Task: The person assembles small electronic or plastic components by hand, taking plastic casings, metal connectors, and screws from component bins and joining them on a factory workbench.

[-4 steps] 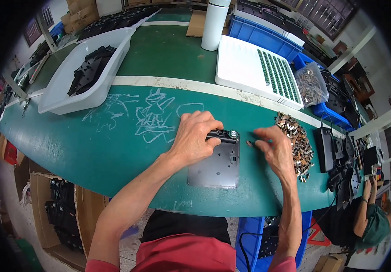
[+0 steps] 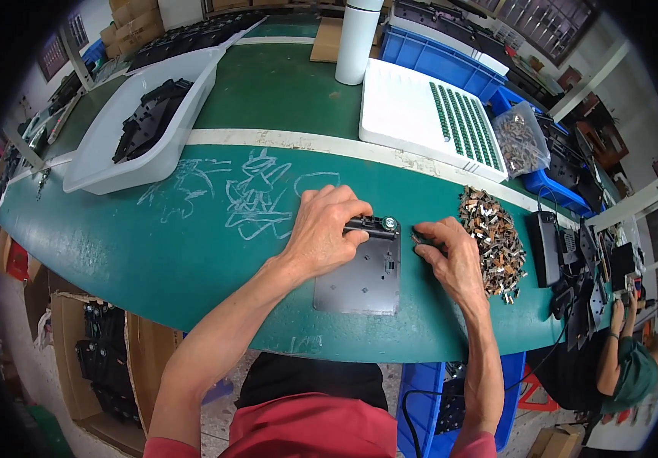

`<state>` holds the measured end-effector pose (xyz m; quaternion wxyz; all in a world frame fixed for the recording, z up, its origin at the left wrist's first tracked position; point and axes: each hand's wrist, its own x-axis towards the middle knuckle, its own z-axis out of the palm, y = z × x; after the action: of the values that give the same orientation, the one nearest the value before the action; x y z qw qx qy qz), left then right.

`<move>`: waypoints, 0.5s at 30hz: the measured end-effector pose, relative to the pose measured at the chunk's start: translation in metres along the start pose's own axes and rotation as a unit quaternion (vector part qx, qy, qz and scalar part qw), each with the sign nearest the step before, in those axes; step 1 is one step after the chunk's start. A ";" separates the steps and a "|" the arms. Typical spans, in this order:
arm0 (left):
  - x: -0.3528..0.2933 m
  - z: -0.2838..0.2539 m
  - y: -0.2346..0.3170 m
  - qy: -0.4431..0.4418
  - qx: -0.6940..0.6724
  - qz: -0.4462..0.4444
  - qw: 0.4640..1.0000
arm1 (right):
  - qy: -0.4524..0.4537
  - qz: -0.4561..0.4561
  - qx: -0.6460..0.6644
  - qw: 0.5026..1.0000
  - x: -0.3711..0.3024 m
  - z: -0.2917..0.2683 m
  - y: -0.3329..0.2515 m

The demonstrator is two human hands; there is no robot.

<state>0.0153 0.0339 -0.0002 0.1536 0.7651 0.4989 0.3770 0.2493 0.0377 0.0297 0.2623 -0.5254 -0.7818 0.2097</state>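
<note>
My left hand (image 2: 323,229) is closed around a black bar with a round silver end (image 2: 389,223), set along the far edge of a flat grey metal plate (image 2: 355,284). The plate lies on the green tabletop and has small holes and a slot. Just right of the bar, my right hand (image 2: 455,256) has its thumb and forefinger closed about a small metal clip (image 2: 417,239), mostly covered by the fingertips. Beside that hand spreads a heap of small metal clips (image 2: 501,248), silver and copper-coloured.
A white tray with rows of green pieces (image 2: 405,111) stands beyond, near a white bottle (image 2: 355,46) and a bag of metal parts (image 2: 521,141). A translucent bin (image 2: 88,172) holds black parts at far left. Another person (image 2: 628,374) works at right.
My right hand has come slightly left and its thumb and forefinger have drawn in on the small clip. My left hand keeps its hold on the bar.
</note>
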 end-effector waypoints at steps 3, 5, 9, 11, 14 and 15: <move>0.000 -0.001 0.001 -0.003 0.000 -0.005 1.000 | 0.011 0.002 -0.021 1.000 -0.001 0.006 -0.005; 0.000 -0.001 0.001 -0.004 0.000 -0.008 1.000 | 0.019 0.010 -0.016 1.000 -0.001 0.009 -0.004; 0.000 -0.001 0.001 0.000 -0.002 -0.003 1.000 | 0.045 -0.016 -0.034 0.998 -0.006 0.011 -0.002; 0.000 -0.001 0.001 -0.001 -0.001 -0.003 1.000 | 0.052 0.011 0.087 0.995 -0.009 0.012 -0.003; 0.000 -0.001 0.001 -0.004 0.000 -0.006 1.000 | 0.038 0.064 0.191 0.979 -0.015 0.012 -0.010; 0.000 -0.001 0.001 -0.006 -0.001 -0.008 1.000 | 0.038 0.064 0.191 0.979 -0.016 0.011 -0.013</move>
<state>0.0150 0.0328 0.0013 0.1605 0.7630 0.5035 0.3722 0.2381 0.0171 0.0256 0.3731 -0.5222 -0.6815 0.3516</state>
